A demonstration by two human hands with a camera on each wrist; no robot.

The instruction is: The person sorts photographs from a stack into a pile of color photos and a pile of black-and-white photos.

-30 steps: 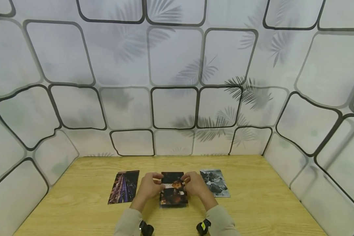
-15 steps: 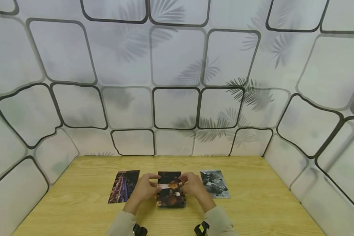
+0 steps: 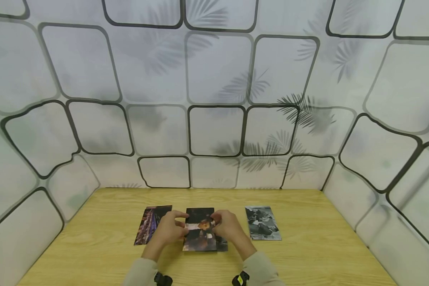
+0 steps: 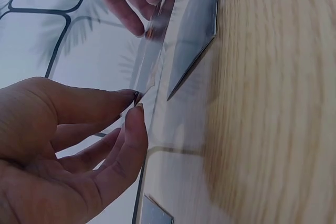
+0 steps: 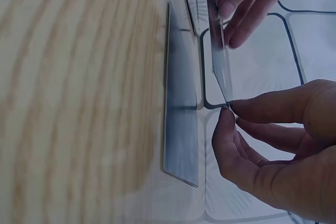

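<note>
A dark photo print with a lit figure in it is held between both hands, raised off the table. At its left edge my left hand pinches it between thumb and finger. The right hand pinches the opposite edge. In the left wrist view, the left fingertips meet at the print's edge. The right fingertips do likewise in the right wrist view. Below the raised print lies another photo print, mostly hidden in the head view; its glossy surface shows from the side in both wrist views.
To the left lies a photo print of purple city lights, partly behind the left hand. A black-and-white photo print lies on the right. The wooden table ends at a patterned wall covering at the back and sides.
Both hands have moved left together with the dark photo print. The print underneath now shows at its right side. The two outer prints stay on the table.
</note>
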